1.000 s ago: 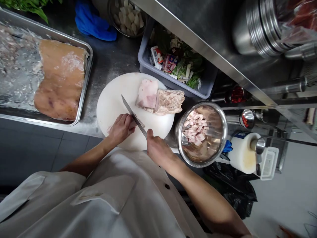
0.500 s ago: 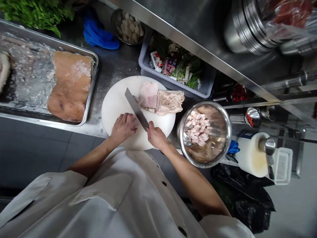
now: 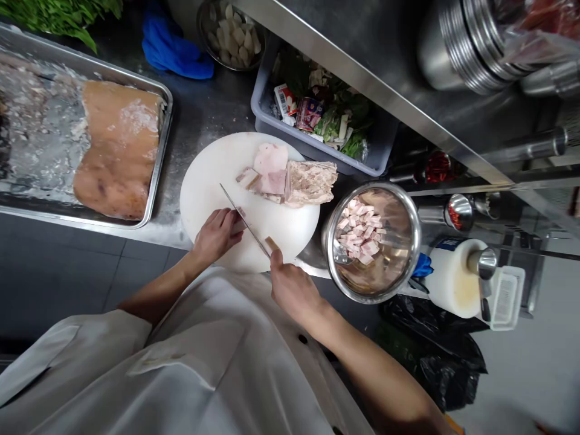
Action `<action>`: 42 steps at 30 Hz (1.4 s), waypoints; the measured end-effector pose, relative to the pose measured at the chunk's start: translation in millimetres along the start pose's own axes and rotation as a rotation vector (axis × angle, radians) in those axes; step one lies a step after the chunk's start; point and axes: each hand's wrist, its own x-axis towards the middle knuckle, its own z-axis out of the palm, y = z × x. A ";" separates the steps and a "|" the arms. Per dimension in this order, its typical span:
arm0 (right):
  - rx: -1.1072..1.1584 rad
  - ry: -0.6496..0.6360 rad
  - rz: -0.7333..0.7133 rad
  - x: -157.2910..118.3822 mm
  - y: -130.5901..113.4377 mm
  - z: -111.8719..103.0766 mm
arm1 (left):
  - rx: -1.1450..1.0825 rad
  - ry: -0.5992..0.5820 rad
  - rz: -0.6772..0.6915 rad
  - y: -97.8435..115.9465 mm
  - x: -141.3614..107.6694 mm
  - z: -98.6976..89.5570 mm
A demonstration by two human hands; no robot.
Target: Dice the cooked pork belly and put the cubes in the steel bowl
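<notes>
My left hand (image 3: 215, 235) has its fingers curled over a slice of pork (image 3: 238, 225) on the round white cutting board (image 3: 203, 175). My right hand (image 3: 292, 284) grips a cleaver (image 3: 242, 216) at the near edge of the board. The blade stands nearly edge-on, close beside the left fingertips. A small tan strip (image 3: 272, 243) lies by the blade's heel. Farther back on the board are pale pork slices (image 3: 270, 160) and smaller cut pieces (image 3: 248, 178), against a larger pork block (image 3: 312, 182). The handle is mostly hidden in my right hand.
At right, a steel bowl (image 3: 399, 260) holds diced pork (image 3: 360, 229). A grey bin (image 3: 260, 112) of scraps stands behind the board. A metal tray (image 3: 158, 157) with a slab of skin-on meat (image 3: 120, 151) is at left. A steel shelf edge (image 3: 344, 66) overhangs the back right.
The cleaver has turned from showing its flat side to nearly edge-on, uncovering cut pork behind it. My right hand has lowered slightly toward me. The whole view has shifted a little.
</notes>
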 end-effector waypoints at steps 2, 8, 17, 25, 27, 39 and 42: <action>0.027 -0.024 -0.023 9.5 -1.2 -10.8 | -0.012 0.005 0.007 0.9 0.3 -1.8; 0.039 0.021 -0.037 51.8 -7.5 -12.3 | -0.053 -0.002 0.032 2.1 2.6 -5.3; 0.024 0.200 -0.115 102.1 -14.4 15.2 | 0.014 0.085 -0.037 -5.6 7.7 4.9; 0.155 0.284 -0.139 89.8 11.5 3.0 | 0.086 0.115 -0.070 0.2 5.2 -3.5; 0.144 0.284 -0.107 71.9 14.3 5.9 | 0.090 0.139 -0.070 -0.8 0.1 -6.0; -0.124 0.068 -0.099 -7.3 -0.9 3.1 | 0.020 0.147 -0.050 -13.0 -10.3 0.8; -0.102 0.072 -0.125 6.3 -8.2 -18.5 | 0.016 0.172 -0.022 -15.0 -12.7 2.8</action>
